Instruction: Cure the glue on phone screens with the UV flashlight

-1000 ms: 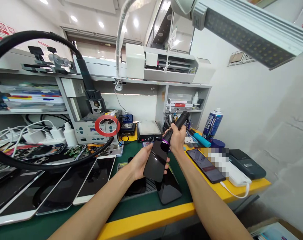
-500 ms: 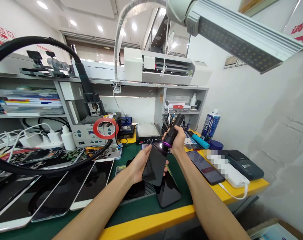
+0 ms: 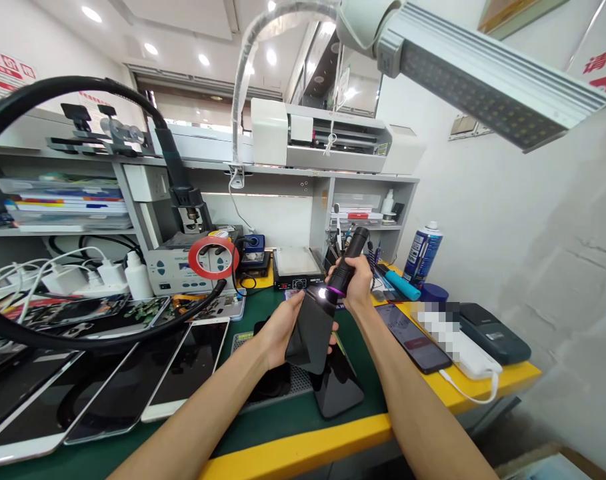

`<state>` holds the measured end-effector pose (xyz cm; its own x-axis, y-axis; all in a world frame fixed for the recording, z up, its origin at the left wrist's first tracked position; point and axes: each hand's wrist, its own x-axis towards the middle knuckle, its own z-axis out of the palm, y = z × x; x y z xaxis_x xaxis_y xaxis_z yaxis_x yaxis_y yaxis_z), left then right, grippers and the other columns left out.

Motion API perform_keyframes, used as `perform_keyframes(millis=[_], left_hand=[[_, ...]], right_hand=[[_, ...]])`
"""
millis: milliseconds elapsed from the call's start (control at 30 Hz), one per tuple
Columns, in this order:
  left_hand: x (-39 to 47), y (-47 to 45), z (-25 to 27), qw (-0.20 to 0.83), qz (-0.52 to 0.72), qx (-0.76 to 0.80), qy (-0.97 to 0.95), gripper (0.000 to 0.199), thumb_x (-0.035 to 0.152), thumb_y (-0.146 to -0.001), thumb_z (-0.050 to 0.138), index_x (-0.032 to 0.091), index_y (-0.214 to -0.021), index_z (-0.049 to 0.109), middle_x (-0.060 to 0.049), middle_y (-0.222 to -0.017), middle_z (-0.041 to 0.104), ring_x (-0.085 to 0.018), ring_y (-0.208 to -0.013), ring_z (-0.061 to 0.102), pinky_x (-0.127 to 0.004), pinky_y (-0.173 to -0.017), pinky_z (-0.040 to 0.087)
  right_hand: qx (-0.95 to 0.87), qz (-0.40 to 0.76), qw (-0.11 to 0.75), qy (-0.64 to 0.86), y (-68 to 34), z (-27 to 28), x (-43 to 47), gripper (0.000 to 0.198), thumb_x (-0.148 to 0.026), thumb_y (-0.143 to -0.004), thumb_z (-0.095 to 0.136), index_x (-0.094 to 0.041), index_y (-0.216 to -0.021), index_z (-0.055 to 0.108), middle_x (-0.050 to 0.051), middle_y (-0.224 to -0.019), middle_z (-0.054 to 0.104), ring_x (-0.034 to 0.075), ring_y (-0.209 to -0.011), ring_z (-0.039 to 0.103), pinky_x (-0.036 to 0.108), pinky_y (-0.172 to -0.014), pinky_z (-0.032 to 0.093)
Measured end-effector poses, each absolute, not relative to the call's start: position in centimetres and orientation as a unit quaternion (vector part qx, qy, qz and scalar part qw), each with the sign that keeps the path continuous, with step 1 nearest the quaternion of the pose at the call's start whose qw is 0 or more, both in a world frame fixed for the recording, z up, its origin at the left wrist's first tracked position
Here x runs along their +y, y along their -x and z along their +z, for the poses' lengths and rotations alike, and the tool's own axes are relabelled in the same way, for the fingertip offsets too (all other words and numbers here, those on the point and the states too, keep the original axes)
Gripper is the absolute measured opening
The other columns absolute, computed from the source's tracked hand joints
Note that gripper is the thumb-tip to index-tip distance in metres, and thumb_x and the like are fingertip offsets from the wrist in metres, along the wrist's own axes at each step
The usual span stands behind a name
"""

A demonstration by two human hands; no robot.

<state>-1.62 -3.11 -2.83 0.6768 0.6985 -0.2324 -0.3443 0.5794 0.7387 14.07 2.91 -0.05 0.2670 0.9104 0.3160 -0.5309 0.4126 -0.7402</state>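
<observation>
My left hand (image 3: pixel 281 328) is closed around a black phone (image 3: pixel 310 333), thumb along its near left edge and fingertips showing past its right side. The phone is raised and tilted above the green mat. In my right hand (image 3: pixel 359 280) is a black flashlight (image 3: pixel 350 263) with a purple ring, its head pointing down at the phone's upper end. A bright white spot glows there between lens and screen. Below the held phone, another dark phone (image 3: pixel 339 387) lies on the mat, partly over a perforated grey pad (image 3: pixel 303 381).
Several tablets (image 3: pixel 187 367) lie on the left, under a looping black hose (image 3: pixel 107 343). A lit phone (image 3: pixel 415 340) and a white power bank (image 3: pixel 475 357) rest at right. Behind are a small heating plate (image 3: pixel 297 267) and a spray can (image 3: pixel 423 253). An LED lamp (image 3: pixel 487 80) hangs overhead.
Both hands keep their hold on the phone and flashlight, nearly still. The whole view has shifted very slightly.
</observation>
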Motion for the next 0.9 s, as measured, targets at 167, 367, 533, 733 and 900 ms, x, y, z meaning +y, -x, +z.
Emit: perform_keyframes(millis=[167,367,533,733,900], left_hand=[[-3.4,1.4,-2.7,0.845,0.313,0.258,-0.348,0.060,0.057,-0.098,0.032,0.010,-0.114,0.065,-0.018,-0.095,0.070,-0.029,-0.077,0.070,-0.043,-0.077,0.056],[-3.1,1.6,-2.9,0.854,0.299,0.258,-0.339,0.059,0.060,-0.096,0.037,0.012,-0.114,0.067,-0.018,-0.098,0.071,-0.028,-0.080,0.070,-0.042,-0.079,0.056],[-2.9,1.7,-3.2,0.856,0.297,0.257,-0.335,0.059,0.060,-0.096,0.039,0.013,-0.116,0.067,-0.018,-0.098,0.072,-0.028,-0.081,0.070,-0.042,-0.080,0.057],[-3.4,1.5,-2.6,0.851,0.307,0.263,-0.335,0.060,0.059,-0.097,0.036,0.011,-0.115,0.067,-0.018,-0.098,0.071,-0.028,-0.081,0.070,-0.042,-0.079,0.056],[-3.5,1.4,-2.3,0.847,0.314,0.258,-0.341,0.060,0.056,-0.099,0.032,0.009,-0.113,0.066,-0.019,-0.097,0.071,-0.028,-0.078,0.069,-0.042,-0.079,0.056]], right_hand=[[-0.366,0.529,0.726,0.241,-14.6,0.2,2.8,0.029,-0.044,-0.075,0.055,-0.020,-0.090,0.049,-0.001,-0.068,0.056,0.014,-0.050,0.056,0.026,-0.039,0.047],[-0.356,0.534,0.726,0.248,-14.7,0.4,2.7,0.027,-0.030,-0.067,0.059,-0.020,-0.091,0.049,-0.001,-0.067,0.057,0.015,-0.051,0.057,0.026,-0.041,0.049],[-0.342,0.552,0.712,0.267,-14.8,0.6,2.7,0.022,-0.028,-0.064,0.058,-0.018,-0.081,0.049,0.001,-0.062,0.056,0.017,-0.052,0.059,0.028,-0.043,0.052],[-0.321,0.569,0.710,0.263,-15.2,0.6,3.0,0.018,-0.024,-0.066,0.057,-0.018,-0.081,0.050,0.000,-0.066,0.057,0.014,-0.053,0.058,0.028,-0.046,0.054],[-0.312,0.561,0.723,0.256,-15.0,0.9,3.0,0.022,-0.028,-0.071,0.063,-0.020,-0.088,0.051,-0.003,-0.066,0.054,0.013,-0.052,0.055,0.028,-0.046,0.054]])
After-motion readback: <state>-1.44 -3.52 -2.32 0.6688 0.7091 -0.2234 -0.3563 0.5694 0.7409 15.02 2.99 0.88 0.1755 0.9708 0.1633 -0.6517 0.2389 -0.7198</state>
